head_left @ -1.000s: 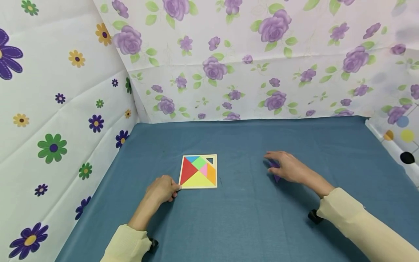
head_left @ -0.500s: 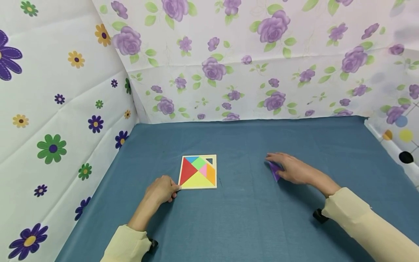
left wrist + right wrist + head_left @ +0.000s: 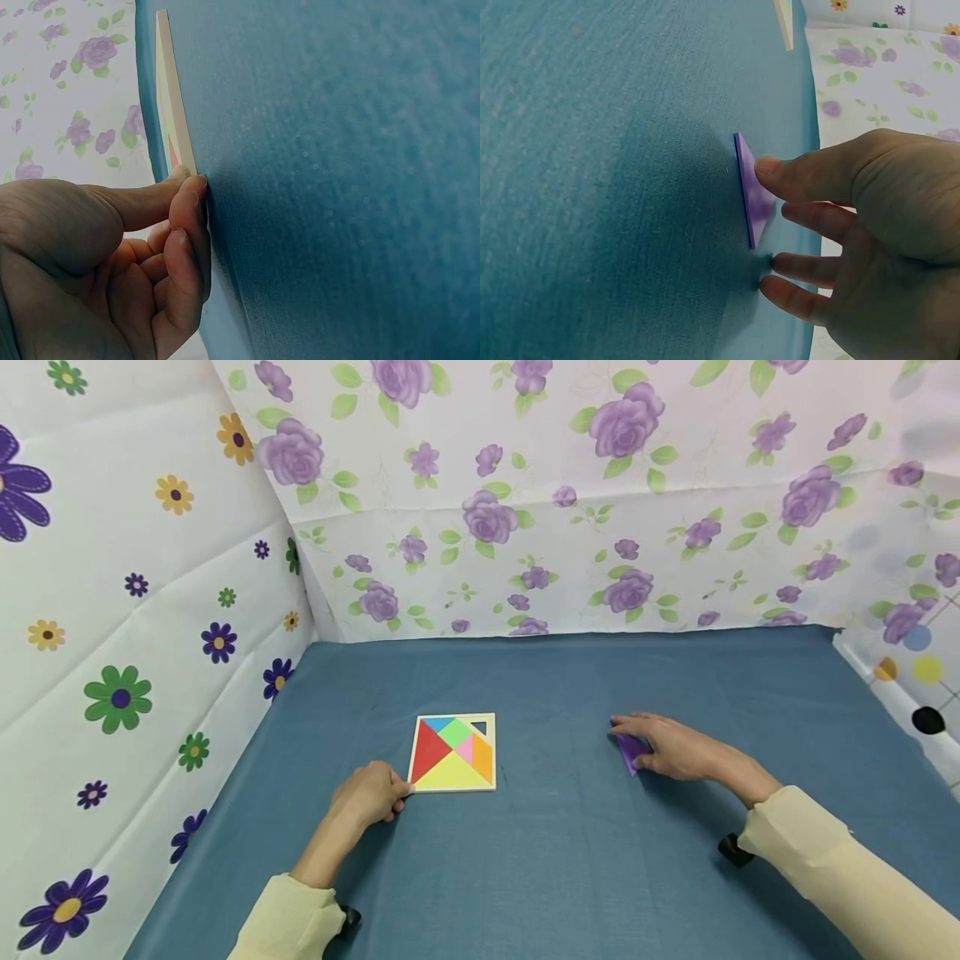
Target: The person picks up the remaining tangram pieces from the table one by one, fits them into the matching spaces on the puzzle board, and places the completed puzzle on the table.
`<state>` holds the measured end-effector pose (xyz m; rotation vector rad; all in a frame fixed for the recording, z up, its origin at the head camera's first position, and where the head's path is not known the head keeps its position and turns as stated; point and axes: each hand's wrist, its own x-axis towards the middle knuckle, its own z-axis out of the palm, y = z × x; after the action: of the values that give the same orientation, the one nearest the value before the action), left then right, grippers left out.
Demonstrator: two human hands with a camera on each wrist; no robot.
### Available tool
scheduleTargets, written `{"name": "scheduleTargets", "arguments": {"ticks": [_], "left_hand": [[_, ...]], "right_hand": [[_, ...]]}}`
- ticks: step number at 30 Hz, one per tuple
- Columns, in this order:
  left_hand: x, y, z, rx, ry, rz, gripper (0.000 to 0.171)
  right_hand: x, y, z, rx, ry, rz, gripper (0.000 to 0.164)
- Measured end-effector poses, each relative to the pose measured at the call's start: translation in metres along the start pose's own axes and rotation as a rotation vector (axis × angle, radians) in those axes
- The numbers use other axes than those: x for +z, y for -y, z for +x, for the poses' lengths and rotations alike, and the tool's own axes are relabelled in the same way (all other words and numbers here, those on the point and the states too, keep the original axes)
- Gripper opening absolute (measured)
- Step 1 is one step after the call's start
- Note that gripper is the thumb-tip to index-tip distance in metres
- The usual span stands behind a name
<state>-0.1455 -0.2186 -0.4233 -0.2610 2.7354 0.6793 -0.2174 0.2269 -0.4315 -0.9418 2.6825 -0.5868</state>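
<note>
On the blue cloth lies a square wooden tangram board [image 3: 453, 753], filled with coloured pieces and showing a dark triangular gap at its upper right corner. My left hand [image 3: 372, 795] pinches its near left corner; in the left wrist view the thumb [image 3: 150, 202] is on top and the fingers curl below. Off to the right, a purple triangular tangram piece [image 3: 756, 195] lies flat on the cloth. Over it is my right hand [image 3: 675, 747], thumb tip at the piece's face, the other fingers loosely extended past it and not closed round it.
Blue cloth [image 3: 540, 860] covers the table. A rose-patterned sheet [image 3: 555, 552] hangs along the back, and a flower-printed one [image 3: 165, 627] along the left side. Black wrist straps [image 3: 735, 850] show below the sleeves.
My right hand has shifted slightly right and towards me, and more of the purple piece shows beneath it. The left hand and the board stay in place.
</note>
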Motion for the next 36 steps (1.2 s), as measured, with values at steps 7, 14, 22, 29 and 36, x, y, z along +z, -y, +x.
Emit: {"name": "scheduleTargets", "arguments": {"ticks": [7,14,22,29,36], "left_hand": [[-0.0006,0.0005,-0.0001,0.015,0.002,-0.001,0.026],[0.0001,0.0009,0.0,0.009,0.004,0.001,0.027],[0.0002,0.0007,-0.0007,0.011,0.0,-0.006,0.028],[0.0008,0.0015,-0.0011,0.015,-0.005,-0.017,0.029],[0.001,0.0025,-0.0005,0.015,-0.004,-0.025,0.029]], "right_hand": [[0.0003,0.0002,0.0009,0.007,0.014,-0.012,0.055],[0.0016,-0.0011,0.0006,0.003,0.009,-0.014,0.055],[0.0027,-0.0015,0.0012,0.02,-0.001,-0.023,0.056],[0.0021,0.0015,0.0032,0.034,-0.006,-0.035,0.057],[0.0009,0.0043,0.0045,0.029,-0.014,-0.061,0.056]]}}
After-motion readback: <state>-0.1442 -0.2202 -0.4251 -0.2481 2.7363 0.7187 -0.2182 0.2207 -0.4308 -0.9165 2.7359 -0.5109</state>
